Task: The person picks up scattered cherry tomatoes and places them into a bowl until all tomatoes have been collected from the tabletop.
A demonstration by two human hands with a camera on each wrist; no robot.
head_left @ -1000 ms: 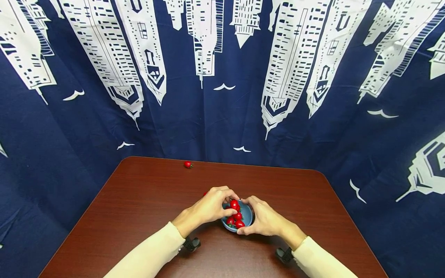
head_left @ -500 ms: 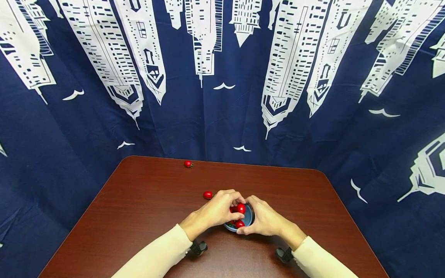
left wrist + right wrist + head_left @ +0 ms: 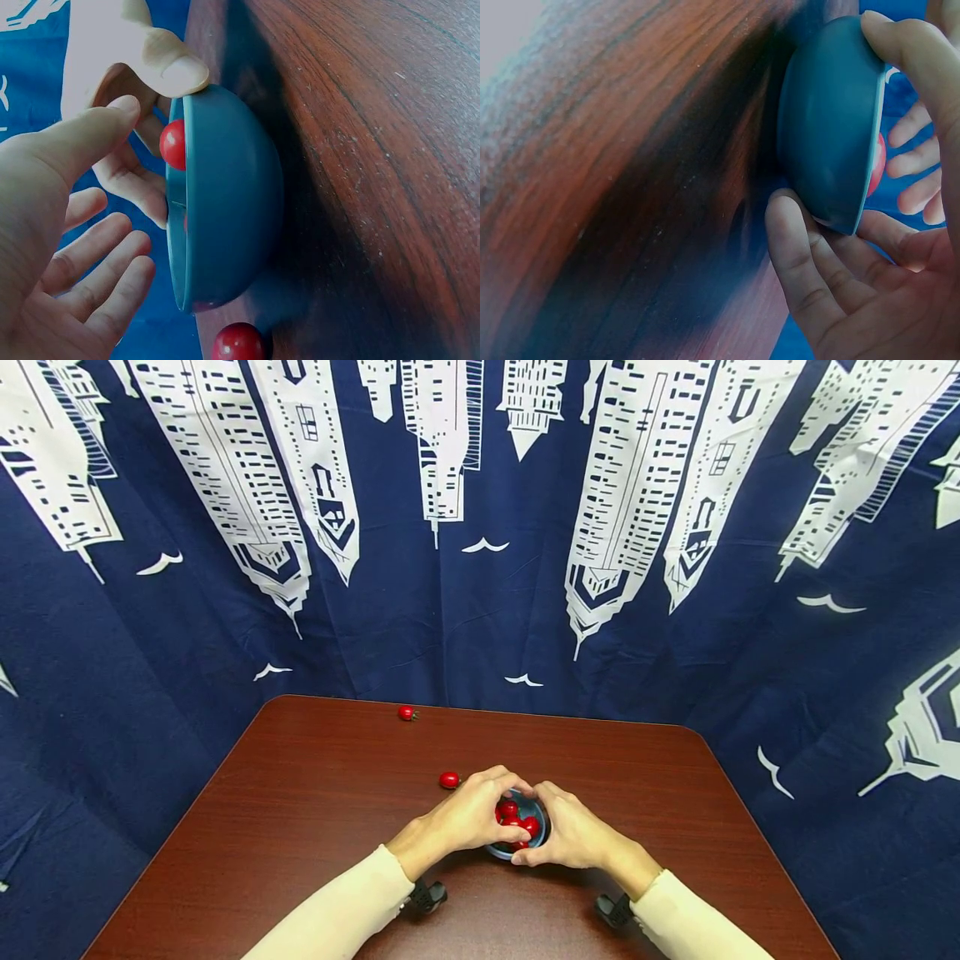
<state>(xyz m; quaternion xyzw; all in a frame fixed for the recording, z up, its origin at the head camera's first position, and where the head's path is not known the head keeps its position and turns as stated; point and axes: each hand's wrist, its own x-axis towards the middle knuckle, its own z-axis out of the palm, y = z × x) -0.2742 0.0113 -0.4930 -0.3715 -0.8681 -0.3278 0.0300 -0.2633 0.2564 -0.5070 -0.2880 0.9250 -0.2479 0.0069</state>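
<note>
A small blue bowl (image 3: 236, 195) stands on the table with several red cherry tomatoes (image 3: 511, 808) in it. My right hand (image 3: 572, 831) holds the bowl at its right side. In the right wrist view the thumb (image 3: 900, 36) is at the rim and the fingers (image 3: 795, 247) reach round the far wall. Over the bowl's left part is my left hand (image 3: 467, 810), thumb and fingers parted with nothing between them. One tomato (image 3: 173, 145) shows above the rim in the left wrist view. The left hand hides part of the bowl in the head view.
One cherry tomato (image 3: 450, 780) lies on the brown wooden table (image 3: 315, 810) just beyond the left hand. Another tomato (image 3: 407, 713) lies near the table's back edge. Behind hangs a dark blue cloth (image 3: 390, 627) printed with white buildings.
The left hand moved slightly right over the bowl and let go of a cherry tomato, which now lies among the others. The right hand has stayed on the bowl.
</note>
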